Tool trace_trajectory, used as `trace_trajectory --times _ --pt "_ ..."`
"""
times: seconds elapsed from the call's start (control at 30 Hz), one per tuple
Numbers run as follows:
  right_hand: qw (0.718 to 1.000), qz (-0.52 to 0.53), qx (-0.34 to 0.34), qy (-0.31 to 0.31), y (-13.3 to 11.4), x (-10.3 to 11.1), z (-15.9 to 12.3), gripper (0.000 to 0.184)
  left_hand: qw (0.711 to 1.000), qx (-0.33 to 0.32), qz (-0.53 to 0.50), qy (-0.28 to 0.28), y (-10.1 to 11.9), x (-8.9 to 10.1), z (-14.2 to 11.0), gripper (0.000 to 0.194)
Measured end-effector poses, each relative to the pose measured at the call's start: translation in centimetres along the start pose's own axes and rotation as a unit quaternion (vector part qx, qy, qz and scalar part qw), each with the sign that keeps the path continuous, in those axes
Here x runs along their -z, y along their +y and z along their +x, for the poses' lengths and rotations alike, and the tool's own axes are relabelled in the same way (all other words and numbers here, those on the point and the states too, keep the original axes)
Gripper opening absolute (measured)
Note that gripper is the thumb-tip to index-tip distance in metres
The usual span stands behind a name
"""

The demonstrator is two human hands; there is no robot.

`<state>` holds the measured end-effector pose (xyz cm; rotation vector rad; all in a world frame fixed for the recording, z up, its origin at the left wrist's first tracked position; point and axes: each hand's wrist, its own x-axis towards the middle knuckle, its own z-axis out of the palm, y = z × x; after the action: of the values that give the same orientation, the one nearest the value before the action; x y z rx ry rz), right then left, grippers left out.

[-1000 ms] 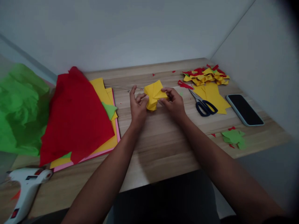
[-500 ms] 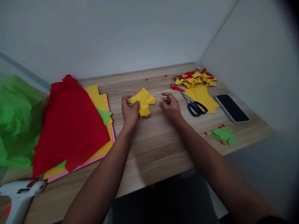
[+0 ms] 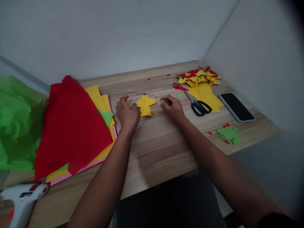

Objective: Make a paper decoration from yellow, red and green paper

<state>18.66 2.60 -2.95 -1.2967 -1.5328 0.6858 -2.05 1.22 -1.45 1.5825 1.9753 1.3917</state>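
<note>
A folded yellow paper piece (image 3: 145,106) lies on the wooden table (image 3: 161,142) between my two hands. My left hand (image 3: 127,113) is at its left edge, fingers curled and the thumb against the paper. My right hand (image 3: 173,107) rests just right of the paper, apart from it. Its fingertips are pinched together near a thin wire (image 3: 128,93) that runs across the table behind both hands. What the pinch holds is too small to see.
Red paper (image 3: 71,126) lies over yellow and pink sheets at the left, beside crumpled green tissue (image 3: 16,126). A white glue gun (image 3: 21,198) lies at the near left. Right of my hands are blue-handled scissors (image 3: 199,106), yellow and red scraps (image 3: 201,79), a phone (image 3: 237,107) and green cut-outs (image 3: 228,133).
The yellow paper, held up in both hands a second ago, has come down onto the table. My right hand has let go of it and pulled slightly right.
</note>
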Motion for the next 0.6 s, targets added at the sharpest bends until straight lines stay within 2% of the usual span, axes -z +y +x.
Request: trace_trajectory --times 0.17,0.27,0.37,0.47,0.6 --pt "0.995 -0.079 0.059 -0.027 -0.1 -0.3 0.1 0.041 0.992 -0.024 0.069 -0.107 0.1 -0.7 -0.7 0.045" --pt "0.994 -0.093 0.051 -0.015 0.1 -0.4 0.1 0.040 0.989 -0.018 0.031 -0.147 0.6 -1.1 -0.9 0.046" --pt "0.994 -0.102 0.030 -0.008 0.5 -0.5 0.2 0.034 0.989 -0.019 -0.011 -0.144 0.8 -1.2 -1.1 0.039" --pt "0.993 -0.116 0.021 -0.012 0.7 -0.7 0.2 0.034 0.989 -0.042 0.006 -0.138 0.8 -1.1 -1.2 0.027" --pt "0.999 -0.011 0.013 -0.044 0.5 -0.5 0.5 0.038 0.987 -0.053 0.014 -0.151 0.7 -1.0 -1.2 0.019"
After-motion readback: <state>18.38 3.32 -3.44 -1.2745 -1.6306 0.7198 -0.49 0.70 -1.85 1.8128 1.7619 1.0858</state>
